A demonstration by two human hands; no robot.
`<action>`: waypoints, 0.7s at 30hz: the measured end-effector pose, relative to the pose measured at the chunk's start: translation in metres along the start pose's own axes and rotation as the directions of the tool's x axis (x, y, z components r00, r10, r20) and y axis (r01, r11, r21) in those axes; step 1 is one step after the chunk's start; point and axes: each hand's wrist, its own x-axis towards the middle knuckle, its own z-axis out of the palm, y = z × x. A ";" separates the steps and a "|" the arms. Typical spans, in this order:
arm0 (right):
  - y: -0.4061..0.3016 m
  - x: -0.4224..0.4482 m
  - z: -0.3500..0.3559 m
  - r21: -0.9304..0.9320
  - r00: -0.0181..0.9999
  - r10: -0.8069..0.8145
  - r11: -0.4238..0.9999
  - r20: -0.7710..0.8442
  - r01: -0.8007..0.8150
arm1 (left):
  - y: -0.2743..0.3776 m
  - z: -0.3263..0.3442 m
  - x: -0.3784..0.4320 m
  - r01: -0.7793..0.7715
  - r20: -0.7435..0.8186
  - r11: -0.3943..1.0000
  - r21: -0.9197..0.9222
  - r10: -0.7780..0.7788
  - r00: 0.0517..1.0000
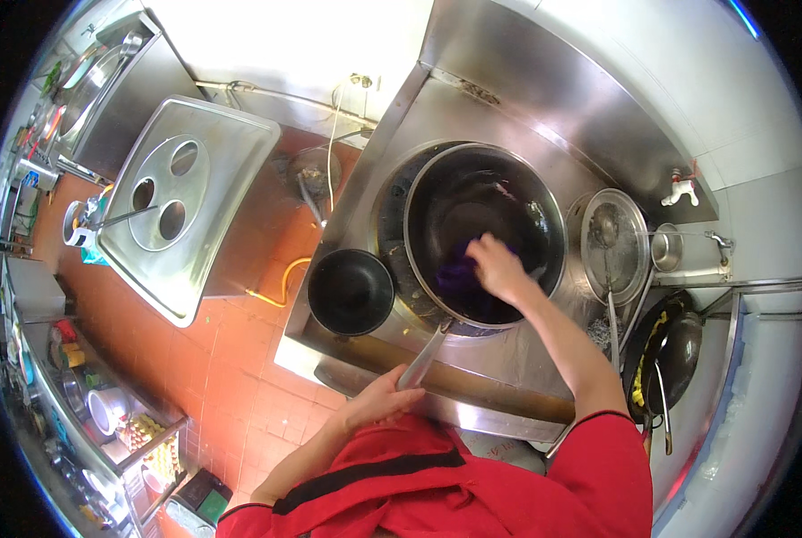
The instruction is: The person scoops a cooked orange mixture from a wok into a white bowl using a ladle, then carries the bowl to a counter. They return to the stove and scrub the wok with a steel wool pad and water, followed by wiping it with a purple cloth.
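My left hand [380, 398] grips the metal handle [422, 360] of a large dark wok [485, 181], which sits over the round burner opening of a stainless steel range. Inside the wok, near its front wall, is my right hand [498, 265], with fingers closed and blurred. Under those fingers lies a dark purple thing [460, 274], probably a cloth, pressed to the wok's inner surface. The wok's inside looks dark and shiny, and I see no food in it. A smaller black bowl-shaped pan [351, 292] stands left of the wok.
Right of the wok, a ladle [604, 228] rests in a round strainer [626, 208]. Beyond are a small metal cup [666, 247], a white tap [680, 190] and stacked dark woks [676, 363]. A steel-topped unit with round holes [199, 222] stands left, above the tiled floor [239, 376].
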 end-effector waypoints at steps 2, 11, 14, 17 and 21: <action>0.025 0.042 -0.008 -0.054 0.984 0.104 0.992 -0.143 -0.113 | -0.018 -0.005 0.010 -0.078 -0.004 0.994 0.080 0.079 0.997; 0.000 -0.040 0.007 0.092 0.994 -0.083 0.993 0.064 0.077 | -0.004 -0.001 0.005 -0.024 -0.010 0.999 0.023 0.024 1.000; 0.052 0.005 -0.020 -0.100 0.995 0.097 0.990 -0.028 -0.100 | -0.011 0.000 0.005 -0.044 -0.021 0.998 0.049 0.046 0.999; 0.039 0.079 -0.023 -0.013 0.879 0.282 0.951 -0.384 -0.310 | -0.001 0.001 0.004 -0.016 0.016 0.999 0.040 0.015 1.000; -0.043 0.095 0.027 0.543 0.946 0.244 0.835 -0.212 -0.094 | -0.011 -0.002 0.009 0.009 -0.003 1.000 0.022 -0.009 1.000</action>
